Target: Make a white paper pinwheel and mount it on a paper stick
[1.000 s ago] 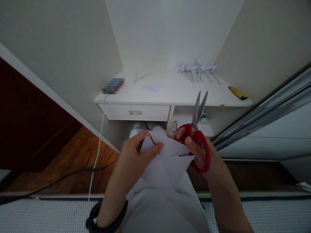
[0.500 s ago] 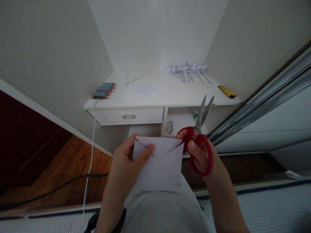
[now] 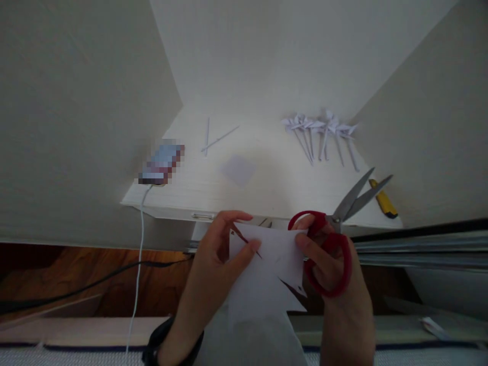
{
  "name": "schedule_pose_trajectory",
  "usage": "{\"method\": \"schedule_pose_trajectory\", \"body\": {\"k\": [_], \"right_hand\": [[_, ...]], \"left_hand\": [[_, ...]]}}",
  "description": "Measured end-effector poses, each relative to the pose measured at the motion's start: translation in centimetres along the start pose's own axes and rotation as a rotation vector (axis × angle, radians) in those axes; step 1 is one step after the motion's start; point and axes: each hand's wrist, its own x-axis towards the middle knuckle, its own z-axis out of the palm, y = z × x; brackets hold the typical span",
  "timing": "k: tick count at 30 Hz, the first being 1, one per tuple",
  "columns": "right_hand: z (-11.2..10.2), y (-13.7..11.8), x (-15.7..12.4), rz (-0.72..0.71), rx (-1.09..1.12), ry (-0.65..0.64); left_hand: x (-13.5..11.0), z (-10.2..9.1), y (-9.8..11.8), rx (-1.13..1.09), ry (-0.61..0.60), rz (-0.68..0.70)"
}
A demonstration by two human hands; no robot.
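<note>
At the bottom of the frame, a black band (image 3: pixel 158 341) circles the left wrist. From it the left forearm slants up to the lower centre, where the left hand (image 3: pixel 219 254) pinches a white paper sheet (image 3: pixel 259 284), thumb flat on top and fingers curled behind. The sheet is thin, smooth and matt, with diagonal slits running inward from its upper-left and lower-right corners. The right hand (image 3: pixel 324 254), its forearm nearly upright, closes its thumb on the upper-right corner while its fingers thread red-handled scissors (image 3: pixel 336 222). Their tapered metal blades stand apart, pointing to the upper right.

Beyond lies a white worktop (image 3: pixel 274 188) with faint grain. On it are a pale paper square (image 3: pixel 238 170) at centre, a yellow-and-black tool (image 3: pixel 383 199) at right, two slim white sticks (image 3: pixel 223 136) crossing, and, upper right, crisply folded paper shapes (image 3: pixel 330 124) on stems.
</note>
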Motion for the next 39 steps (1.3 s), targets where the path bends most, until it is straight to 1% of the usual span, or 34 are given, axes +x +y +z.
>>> {"method": "schedule_pose_trajectory", "body": {"k": [3,7,11,13,15,17,19,23,27,31,34,39], "right_hand": [[1.2,-4.2,1.0,0.061,-0.040,-0.003],[2.4,-9.9,1.9,0.048,-0.139,-0.065],[3.2,-14.5,2.3,0.024,-0.216,-0.131],[3.7,-16.2,2.5,0.020,-0.266,-0.174],[4.3,-17.4,2.6,0.031,-0.298,-0.235],[5.0,-18.3,2.7,0.040,-0.337,-0.289],[5.6,-19.0,2.9,0.041,-0.404,-0.323],[6.2,-19.9,3.4,0.052,-0.505,-0.347],[6.4,-20.5,4.3,0.007,-0.414,-0.336],[7.1,-20.8,5.3,0.001,-0.331,-0.336],[7.9,-21.0,6.1,-0.030,-0.288,-0.301],[8.7,-21.7,6.9,-0.109,-0.200,-0.131]], "left_hand": [[1.1,-0.3,3.7,0.028,-0.010,-0.018],[2.1,-1.9,8.1,0.083,-0.036,-0.001],[2.9,-3.6,12.4,0.206,-0.081,0.108],[3.1,-4.0,14.6,0.261,-0.146,0.084],[3.4,-4.1,16.5,0.325,-0.245,0.005],[3.7,-3.9,18.0,0.381,-0.330,-0.058],[4.1,-3.7,18.9,0.418,-0.380,-0.072],[4.8,-3.9,19.9,0.446,-0.408,-0.022],[5.5,-4.9,20.6,0.437,-0.377,0.021],[6.3,-6.0,21.0,0.350,-0.362,-0.009],[7.0,-6.5,21.1,0.320,-0.342,-0.024],[7.8,-6.8,21.5,0.377,-0.276,0.035]]}}
